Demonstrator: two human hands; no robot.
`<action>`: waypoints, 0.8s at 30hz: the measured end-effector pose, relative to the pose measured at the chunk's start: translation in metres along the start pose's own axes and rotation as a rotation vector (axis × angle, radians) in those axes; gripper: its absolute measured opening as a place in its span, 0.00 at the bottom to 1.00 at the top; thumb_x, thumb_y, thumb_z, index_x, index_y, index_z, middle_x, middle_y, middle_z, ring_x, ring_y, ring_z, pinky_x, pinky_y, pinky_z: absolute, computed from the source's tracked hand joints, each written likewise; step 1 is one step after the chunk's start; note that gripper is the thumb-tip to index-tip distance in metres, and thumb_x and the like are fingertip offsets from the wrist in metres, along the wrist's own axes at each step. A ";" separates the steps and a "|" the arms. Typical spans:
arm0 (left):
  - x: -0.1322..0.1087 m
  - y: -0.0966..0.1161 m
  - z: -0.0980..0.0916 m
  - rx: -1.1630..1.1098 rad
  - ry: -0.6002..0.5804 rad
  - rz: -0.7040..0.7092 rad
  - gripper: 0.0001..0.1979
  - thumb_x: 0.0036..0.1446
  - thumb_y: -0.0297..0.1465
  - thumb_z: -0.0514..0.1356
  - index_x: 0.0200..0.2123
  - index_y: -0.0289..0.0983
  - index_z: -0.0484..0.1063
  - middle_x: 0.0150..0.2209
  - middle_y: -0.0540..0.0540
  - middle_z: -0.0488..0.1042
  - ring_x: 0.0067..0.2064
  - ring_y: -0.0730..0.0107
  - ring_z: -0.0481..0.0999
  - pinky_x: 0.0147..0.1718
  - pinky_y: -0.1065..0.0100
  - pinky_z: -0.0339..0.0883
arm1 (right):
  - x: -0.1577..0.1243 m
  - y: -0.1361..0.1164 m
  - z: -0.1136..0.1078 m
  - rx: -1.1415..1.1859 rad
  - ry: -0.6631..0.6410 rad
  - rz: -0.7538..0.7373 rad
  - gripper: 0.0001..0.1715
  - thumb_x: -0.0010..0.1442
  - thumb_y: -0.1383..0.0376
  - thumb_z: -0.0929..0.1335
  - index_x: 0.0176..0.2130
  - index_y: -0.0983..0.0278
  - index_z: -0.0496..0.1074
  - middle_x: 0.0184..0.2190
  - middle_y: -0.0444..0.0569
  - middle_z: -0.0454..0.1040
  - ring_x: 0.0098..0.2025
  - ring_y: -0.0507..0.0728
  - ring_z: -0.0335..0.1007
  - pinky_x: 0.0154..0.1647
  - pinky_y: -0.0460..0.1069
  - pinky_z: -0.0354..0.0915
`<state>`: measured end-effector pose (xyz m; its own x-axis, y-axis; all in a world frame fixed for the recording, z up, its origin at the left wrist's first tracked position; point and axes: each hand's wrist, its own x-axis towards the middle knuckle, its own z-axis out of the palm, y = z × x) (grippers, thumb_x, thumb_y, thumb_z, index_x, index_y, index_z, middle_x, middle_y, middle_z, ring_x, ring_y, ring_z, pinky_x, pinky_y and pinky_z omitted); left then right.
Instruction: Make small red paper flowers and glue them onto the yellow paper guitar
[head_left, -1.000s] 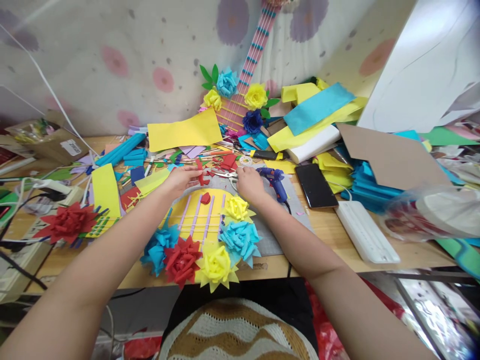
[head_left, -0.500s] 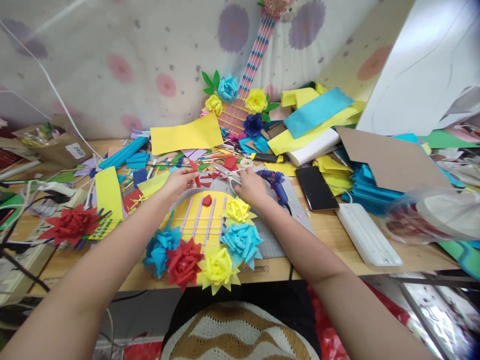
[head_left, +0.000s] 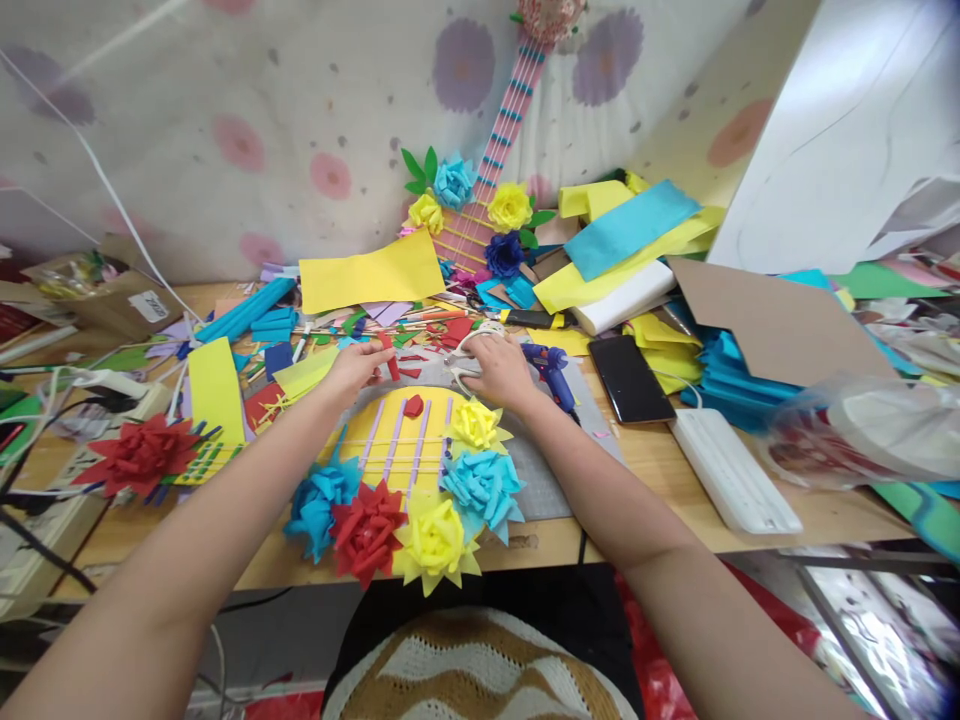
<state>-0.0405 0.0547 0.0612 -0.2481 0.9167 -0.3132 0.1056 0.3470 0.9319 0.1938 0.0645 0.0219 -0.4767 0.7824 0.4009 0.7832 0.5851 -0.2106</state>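
Between the thumb and fingers of my left hand (head_left: 361, 364) is a narrow strip of red paper (head_left: 390, 357). My right hand (head_left: 496, 368) is closed on a pair of scissors (head_left: 459, 362) with pale handles; their blades are hard to make out at this angle. Small red paper scraps (head_left: 420, 356) lie on the grey cutting mat (head_left: 551, 480) between the hands. Just below sits a yellow paper guitar body (head_left: 411, 430) with lilac strips and a small red piece (head_left: 413, 405) on it. Red, yellow and blue paper flowers (head_left: 369, 530) edge its near side.
A blue glue gun (head_left: 551, 372) lies right of my right hand, beside a black phone (head_left: 631, 378) and a white power bank-like box (head_left: 736, 470). Behind are yellow sheets (head_left: 371, 275), cardboard (head_left: 772, 320) and a pink paper guitar (head_left: 495, 170). Cables (head_left: 52, 410) run at left.
My right hand with the scissors has turned, and the blades that pointed left over the scraps no longer show clearly. My left hand still holds the red strip, shifted slightly.
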 end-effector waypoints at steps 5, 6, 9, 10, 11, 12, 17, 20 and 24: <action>0.003 0.007 0.001 -0.085 0.042 -0.068 0.11 0.38 0.27 0.71 0.24 0.34 0.71 0.18 0.53 0.69 0.15 0.83 0.59 0.16 0.76 0.57 | -0.001 -0.002 -0.006 -0.016 -0.069 -0.074 0.17 0.53 0.62 0.68 0.44 0.63 0.68 0.43 0.55 0.75 0.47 0.63 0.63 0.48 0.55 0.50; 0.003 0.009 0.000 -0.097 0.047 -0.075 0.11 0.38 0.26 0.71 0.23 0.34 0.71 0.19 0.52 0.70 0.16 0.83 0.59 0.16 0.77 0.57 | -0.001 -0.002 -0.007 -0.018 -0.078 -0.080 0.17 0.53 0.62 0.68 0.43 0.63 0.68 0.42 0.54 0.75 0.47 0.63 0.63 0.48 0.55 0.50; 0.004 0.010 -0.001 -0.102 0.047 -0.081 0.11 0.38 0.27 0.71 0.23 0.34 0.70 0.21 0.51 0.72 0.16 0.84 0.60 0.16 0.77 0.58 | -0.002 -0.002 -0.008 -0.028 -0.085 -0.092 0.16 0.53 0.63 0.68 0.43 0.64 0.68 0.42 0.54 0.75 0.46 0.62 0.63 0.47 0.54 0.50; 0.004 0.009 -0.001 -0.098 0.045 -0.079 0.12 0.38 0.27 0.71 0.23 0.34 0.70 0.20 0.51 0.72 0.17 0.84 0.60 0.16 0.78 0.58 | -0.002 -0.002 -0.007 -0.030 -0.085 -0.094 0.16 0.53 0.63 0.68 0.43 0.64 0.68 0.42 0.54 0.75 0.46 0.62 0.63 0.47 0.54 0.50; 0.005 0.009 -0.002 -0.095 0.043 -0.076 0.12 0.38 0.28 0.71 0.23 0.34 0.70 0.20 0.51 0.72 0.17 0.84 0.60 0.16 0.78 0.59 | -0.002 -0.002 -0.007 -0.031 -0.085 -0.095 0.16 0.53 0.64 0.68 0.43 0.64 0.69 0.42 0.54 0.75 0.46 0.62 0.63 0.47 0.54 0.50; 0.005 0.008 -0.002 -0.092 0.041 -0.074 0.12 0.38 0.28 0.71 0.23 0.34 0.70 0.20 0.51 0.71 0.17 0.84 0.60 0.16 0.78 0.59 | -0.002 -0.001 -0.007 -0.030 -0.084 -0.093 0.17 0.52 0.64 0.68 0.43 0.64 0.69 0.42 0.54 0.75 0.46 0.62 0.63 0.47 0.54 0.50; 0.005 0.008 -0.001 -0.086 0.044 -0.089 0.10 0.41 0.27 0.70 0.23 0.34 0.70 0.20 0.51 0.71 0.17 0.83 0.61 0.16 0.78 0.58 | -0.001 0.001 -0.005 -0.029 -0.074 -0.081 0.17 0.53 0.63 0.67 0.44 0.65 0.69 0.42 0.55 0.75 0.46 0.62 0.64 0.48 0.55 0.50; 0.004 0.009 0.000 -0.089 0.039 -0.087 0.11 0.40 0.27 0.71 0.23 0.34 0.70 0.20 0.51 0.72 0.16 0.84 0.61 0.16 0.77 0.58 | -0.002 0.002 -0.004 -0.035 -0.062 -0.086 0.17 0.53 0.62 0.67 0.43 0.65 0.69 0.42 0.54 0.75 0.46 0.62 0.64 0.48 0.55 0.50; 0.005 0.008 0.000 -0.088 0.011 -0.081 0.10 0.39 0.27 0.71 0.23 0.34 0.71 0.20 0.51 0.72 0.16 0.84 0.61 0.15 0.78 0.58 | -0.002 0.003 -0.001 -0.028 -0.054 -0.100 0.17 0.53 0.63 0.67 0.43 0.64 0.68 0.42 0.54 0.75 0.46 0.62 0.64 0.47 0.55 0.50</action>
<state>-0.0408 0.0622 0.0672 -0.2630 0.8841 -0.3862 -0.0003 0.4003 0.9164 0.1973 0.0643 0.0219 -0.5734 0.7311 0.3697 0.7411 0.6553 -0.1465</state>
